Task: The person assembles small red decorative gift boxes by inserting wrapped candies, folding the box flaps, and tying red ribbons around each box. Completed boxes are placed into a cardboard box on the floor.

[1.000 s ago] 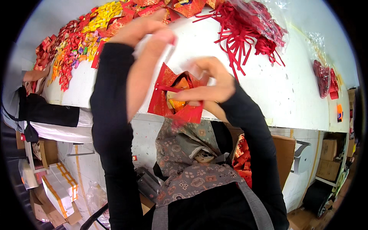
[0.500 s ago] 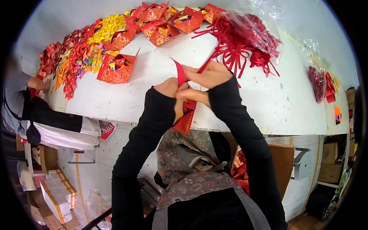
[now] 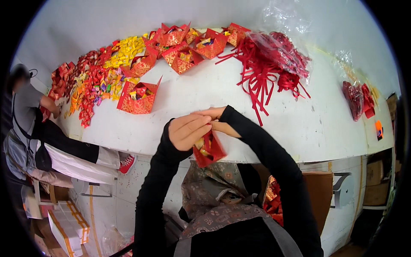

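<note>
A small red paper gift box (image 3: 209, 153) with gold print stands near the table's front edge, wrapped sweets showing in its open side. My left hand (image 3: 188, 129) closes over the box's top, fingers pressed together. Against it, my right hand (image 3: 223, 123) pinches the same top from the other side, its fingertips partly hidden behind the left hand. A bit of red shows beneath the fingers; I cannot tell whether it is ribbon or the box's flap. Further left stands another filled red gift box (image 3: 138, 98).
Several filled boxes (image 3: 183, 58) line the table's back beside heaps of yellow (image 3: 128, 50) and red sweets (image 3: 89, 64). Red ribbons (image 3: 261, 81) spill from a plastic bag at back right. A co-worker (image 3: 30, 107) reaches over the left end. An open carton (image 3: 317, 192) stands below the table.
The hands have come down toward me and together over the box's top. The long red ribbon ends that stood out between them no longer show. The head view has tilted.
</note>
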{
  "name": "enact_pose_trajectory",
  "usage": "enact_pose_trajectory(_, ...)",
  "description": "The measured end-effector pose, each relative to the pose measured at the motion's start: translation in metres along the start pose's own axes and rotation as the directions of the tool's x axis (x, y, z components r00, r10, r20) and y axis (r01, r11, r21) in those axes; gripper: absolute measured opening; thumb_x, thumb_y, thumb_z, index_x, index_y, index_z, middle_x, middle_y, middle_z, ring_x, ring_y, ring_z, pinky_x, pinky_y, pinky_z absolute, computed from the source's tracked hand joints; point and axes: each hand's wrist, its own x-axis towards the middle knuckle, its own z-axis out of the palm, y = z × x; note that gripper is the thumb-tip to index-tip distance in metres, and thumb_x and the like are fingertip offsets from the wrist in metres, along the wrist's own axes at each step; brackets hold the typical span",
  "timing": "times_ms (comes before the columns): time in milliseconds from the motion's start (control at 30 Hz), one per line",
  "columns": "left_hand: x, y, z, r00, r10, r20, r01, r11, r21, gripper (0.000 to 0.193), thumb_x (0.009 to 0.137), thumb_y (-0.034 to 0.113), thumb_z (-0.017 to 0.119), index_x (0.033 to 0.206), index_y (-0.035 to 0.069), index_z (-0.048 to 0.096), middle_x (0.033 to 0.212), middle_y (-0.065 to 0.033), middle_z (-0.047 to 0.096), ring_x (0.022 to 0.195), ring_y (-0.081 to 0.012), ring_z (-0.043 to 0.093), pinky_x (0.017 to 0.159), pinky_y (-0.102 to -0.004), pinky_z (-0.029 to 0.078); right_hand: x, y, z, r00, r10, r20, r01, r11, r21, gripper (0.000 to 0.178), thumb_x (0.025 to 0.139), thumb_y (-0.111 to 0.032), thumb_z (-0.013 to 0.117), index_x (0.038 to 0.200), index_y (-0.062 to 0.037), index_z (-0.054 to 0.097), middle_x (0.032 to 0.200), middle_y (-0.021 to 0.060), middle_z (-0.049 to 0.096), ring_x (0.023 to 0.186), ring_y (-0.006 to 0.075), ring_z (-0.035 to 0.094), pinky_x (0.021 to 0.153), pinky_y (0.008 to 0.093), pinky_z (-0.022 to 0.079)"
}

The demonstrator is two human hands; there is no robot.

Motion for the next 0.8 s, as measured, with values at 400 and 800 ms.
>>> enact_pose_trajectory(400, -0.081, -0.031, 0.000, 0.342, -0.837, 0.426, -0.034, -0.464, -0.885, 0.021, 0.095, 0.020, 0.041, 0.100, 0.002, 0.048, 0.055, 0.0051, 0.021, 0.044, -0.0067, 0.023, 0.047, -0.0215, 0.033, -0.023, 0.038, 0.005, 0.875, 0.252, -0.412, 0.430, -0.016, 0.903, 0.006, 0.090, -0.009, 0.041, 0.086, -0.0045, 0.043, 0.059, -0.0031, 0.032, 0.051, 0.0099, 0.033, 0.055, 0.0287, 0.034)
enact_pose_trajectory(800, -0.002, 0.029, -0.057, 0.502, -0.579, 0.642, 0.821, 0.087, -0.564, 0.030, 0.091, 0.025, 0.046, 0.097, -0.003, 0.055, 0.075, -0.0101, 0.062, 0.079, -0.0220, 0.061, 0.079, -0.0313, 0.047, -0.012, 0.033, 0.031, 0.954, -0.229, -0.191, 0.061, 0.777, -0.627, 0.037, 0.073, 0.001, 0.053, 0.109, -0.0037, 0.054, 0.108, 0.0145, 0.050, 0.094, 0.0270, 0.055, 0.080, 0.0309, 0.045)
